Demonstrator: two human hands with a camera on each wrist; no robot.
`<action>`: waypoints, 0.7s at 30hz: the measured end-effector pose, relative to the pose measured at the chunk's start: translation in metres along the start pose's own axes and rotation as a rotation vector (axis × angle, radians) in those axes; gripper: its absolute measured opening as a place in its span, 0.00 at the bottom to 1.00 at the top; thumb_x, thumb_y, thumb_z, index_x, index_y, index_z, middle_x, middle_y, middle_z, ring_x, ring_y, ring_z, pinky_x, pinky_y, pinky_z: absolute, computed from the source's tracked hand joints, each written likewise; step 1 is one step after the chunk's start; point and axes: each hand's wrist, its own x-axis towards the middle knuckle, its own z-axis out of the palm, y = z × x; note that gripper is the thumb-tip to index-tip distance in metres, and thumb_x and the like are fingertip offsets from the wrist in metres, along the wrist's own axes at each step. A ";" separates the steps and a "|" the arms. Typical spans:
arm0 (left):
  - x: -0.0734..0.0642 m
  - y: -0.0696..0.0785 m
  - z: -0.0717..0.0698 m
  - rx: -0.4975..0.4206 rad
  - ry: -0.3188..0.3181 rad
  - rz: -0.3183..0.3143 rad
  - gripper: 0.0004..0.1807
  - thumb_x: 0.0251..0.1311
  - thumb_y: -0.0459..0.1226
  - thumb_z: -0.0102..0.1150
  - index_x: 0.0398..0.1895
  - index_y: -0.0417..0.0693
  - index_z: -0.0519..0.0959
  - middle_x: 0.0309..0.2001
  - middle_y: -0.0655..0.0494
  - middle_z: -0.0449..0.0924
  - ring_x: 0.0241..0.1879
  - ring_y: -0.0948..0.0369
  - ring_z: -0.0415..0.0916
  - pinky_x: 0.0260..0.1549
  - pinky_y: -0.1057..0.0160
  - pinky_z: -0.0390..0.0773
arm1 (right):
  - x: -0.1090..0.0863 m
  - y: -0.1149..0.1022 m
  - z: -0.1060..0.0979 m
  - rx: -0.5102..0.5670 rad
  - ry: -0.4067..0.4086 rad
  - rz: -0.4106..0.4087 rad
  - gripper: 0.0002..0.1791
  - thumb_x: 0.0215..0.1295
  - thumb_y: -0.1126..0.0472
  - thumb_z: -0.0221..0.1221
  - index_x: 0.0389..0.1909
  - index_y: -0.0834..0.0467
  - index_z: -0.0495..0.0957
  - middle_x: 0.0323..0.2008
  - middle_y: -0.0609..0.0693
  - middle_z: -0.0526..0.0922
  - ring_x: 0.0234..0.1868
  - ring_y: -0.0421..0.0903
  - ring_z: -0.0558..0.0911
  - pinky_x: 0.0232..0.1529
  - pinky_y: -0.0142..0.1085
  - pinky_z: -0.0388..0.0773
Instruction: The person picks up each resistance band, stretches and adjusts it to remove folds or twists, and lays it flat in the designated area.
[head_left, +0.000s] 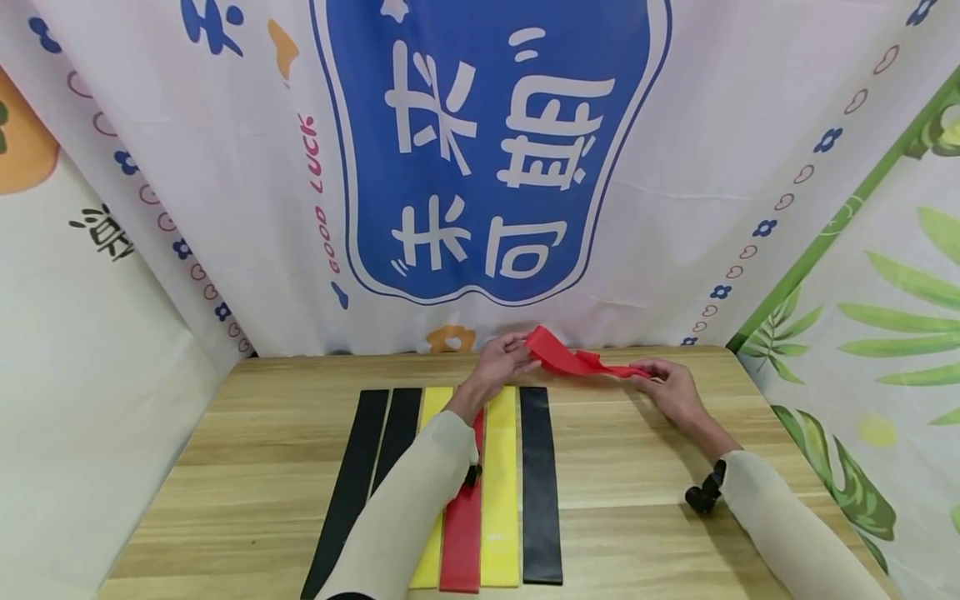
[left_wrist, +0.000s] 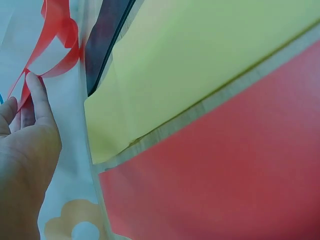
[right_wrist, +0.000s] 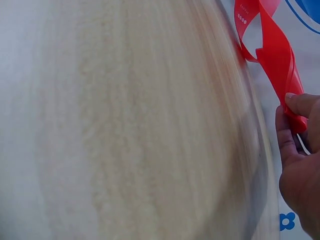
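A red resistance band [head_left: 558,357] stretches loosely between both hands above the far edge of the table, twisted along its length. My left hand [head_left: 504,362] pinches its left end between thumb and fingers. The other end is pinched by my right hand [head_left: 670,387]. In the right wrist view the red loop hangs open beyond the fingertips, with small white print on it. Below my left forearm lies a flat red band [head_left: 461,542], partly hidden by the sleeve. Beside it are a yellow band [head_left: 501,483] and, at the row's right end, a black band [head_left: 540,483].
Two more black bands [head_left: 352,467] [head_left: 405,408] and another yellow band [head_left: 437,403] lie at the row's left, partly under the left sleeve. A printed curtain [head_left: 675,275] hangs right behind the wooden table [head_left: 630,517], with patterned cloths at both sides.
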 end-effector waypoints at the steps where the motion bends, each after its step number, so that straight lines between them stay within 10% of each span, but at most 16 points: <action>1: 0.000 0.001 0.000 -0.008 -0.002 0.000 0.22 0.77 0.31 0.58 0.71 0.41 0.76 0.63 0.39 0.82 0.53 0.49 0.87 0.61 0.46 0.80 | 0.000 -0.001 0.000 0.002 0.002 0.001 0.14 0.72 0.62 0.68 0.54 0.64 0.87 0.49 0.62 0.87 0.44 0.43 0.81 0.37 0.26 0.77; 21: -0.003 0.006 0.000 0.052 0.009 -0.010 0.22 0.76 0.30 0.59 0.70 0.42 0.77 0.61 0.40 0.82 0.56 0.48 0.85 0.62 0.44 0.79 | 0.000 -0.001 -0.005 -0.017 -0.013 0.025 0.17 0.72 0.60 0.68 0.56 0.63 0.86 0.52 0.62 0.87 0.49 0.45 0.81 0.44 0.21 0.77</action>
